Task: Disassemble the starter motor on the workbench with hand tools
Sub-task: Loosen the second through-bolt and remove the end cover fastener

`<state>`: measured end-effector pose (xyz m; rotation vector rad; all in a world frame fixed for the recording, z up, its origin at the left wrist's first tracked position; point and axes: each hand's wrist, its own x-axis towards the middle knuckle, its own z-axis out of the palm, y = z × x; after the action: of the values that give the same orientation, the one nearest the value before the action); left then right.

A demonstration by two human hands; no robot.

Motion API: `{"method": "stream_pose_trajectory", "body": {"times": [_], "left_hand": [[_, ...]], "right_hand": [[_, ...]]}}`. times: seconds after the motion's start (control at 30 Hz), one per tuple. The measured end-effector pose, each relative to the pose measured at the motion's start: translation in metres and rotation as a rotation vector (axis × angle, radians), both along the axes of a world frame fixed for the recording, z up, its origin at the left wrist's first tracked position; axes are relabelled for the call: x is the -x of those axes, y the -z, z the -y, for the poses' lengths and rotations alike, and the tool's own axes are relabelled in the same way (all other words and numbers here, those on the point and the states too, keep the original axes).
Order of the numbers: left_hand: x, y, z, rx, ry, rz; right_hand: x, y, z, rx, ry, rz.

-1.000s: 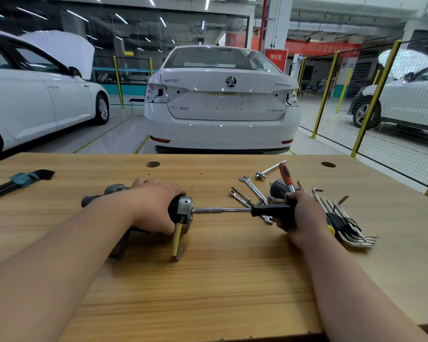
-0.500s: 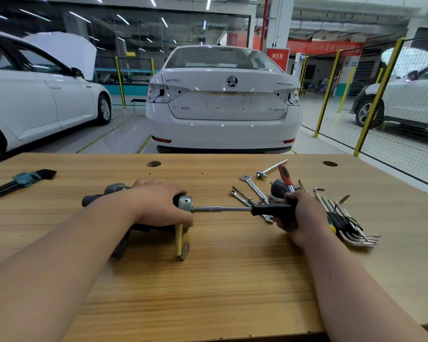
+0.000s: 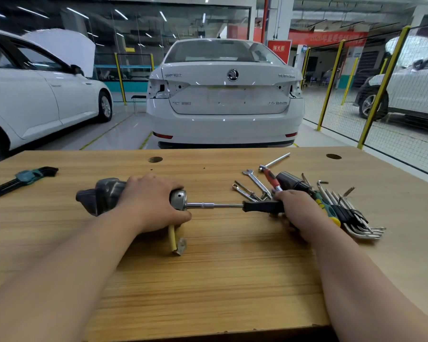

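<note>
Wooden workbench (image 3: pixel 220 280), contents from left to right:

- Far left edge: a set of dark hex keys (image 3: pixel 22 180) in a teal holder, lying flat, well apart from the rest.
- Left of centre: the starter motor (image 3: pixel 104 196), lying on its side on the bench with its silver end cap facing right.
- Left hand (image 3: pixel 151 203): clasped over the motor body, fingers wrapped round it near the cap.
- Yellow-sleeved wire (image 3: pixel 172 239) with a metal lug, coming out from under that hand toward the near edge.
- Centre: a driver (image 3: pixel 232 206) with a chrome shaft and black handle, lying level, its tip against the end cap.
- Right hand (image 3: pixel 299 213): curled round the driver's handle.
- Just behind it: spanners (image 3: pixel 255 182), a red-handled screwdriver (image 3: pixel 269 177), a black cylinder (image 3: pixel 289 182) and an L-shaped socket wrench (image 3: pixel 274 161).
- Right: a green-and-yellow screwdriver (image 3: pixel 326 208) beside a fan of silver hex keys (image 3: pixel 356 218).
</note>
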<state>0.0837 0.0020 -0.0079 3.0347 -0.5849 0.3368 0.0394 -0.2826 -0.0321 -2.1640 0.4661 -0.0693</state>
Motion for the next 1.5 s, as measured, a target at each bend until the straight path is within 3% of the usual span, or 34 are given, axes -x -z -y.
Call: {"method": "stream_pose_trajectory", "body": {"times": [0.03, 0.1, 0.53, 0.63, 0.77, 0.93, 1.13, 1.3, 1.5], "left_hand": [[-0.001, 0.000, -0.004, 0.016, -0.010, 0.012], [-0.004, 0.000, -0.013, 0.032, -0.029, 0.021], [-0.005, 0.002, -0.018, -0.001, -0.044, 0.028], [-0.006, 0.001, -0.016, -0.037, -0.055, 0.022], [-0.006, -0.001, -0.015, -0.106, -0.080, -0.043], [-0.006, -0.001, -0.011, -0.110, -0.109, -0.039], [0.008, 0.019, -0.007, 0.017, 0.081, 0.147], [0.008, 0.020, -0.008, 0.050, 0.079, 0.153], [0.008, 0.020, -0.007, 0.066, 0.075, 0.171]], "right_hand": [[0.000, 0.000, -0.003, 0.131, -0.061, 0.004], [0.002, 0.000, -0.008, 0.200, -0.106, 0.010], [0.006, 0.005, -0.004, 0.141, -0.191, 0.097], [0.009, 0.009, 0.002, -0.011, -0.175, 0.177], [0.010, 0.013, 0.008, -0.408, -0.163, 0.216], [0.014, 0.025, 0.016, -0.449, -0.227, 0.243], [0.011, 0.028, 0.016, -0.673, -0.143, 0.265], [0.010, 0.030, 0.018, -0.648, -0.102, 0.253], [0.011, 0.027, 0.016, -0.280, -0.076, 0.163]]}}
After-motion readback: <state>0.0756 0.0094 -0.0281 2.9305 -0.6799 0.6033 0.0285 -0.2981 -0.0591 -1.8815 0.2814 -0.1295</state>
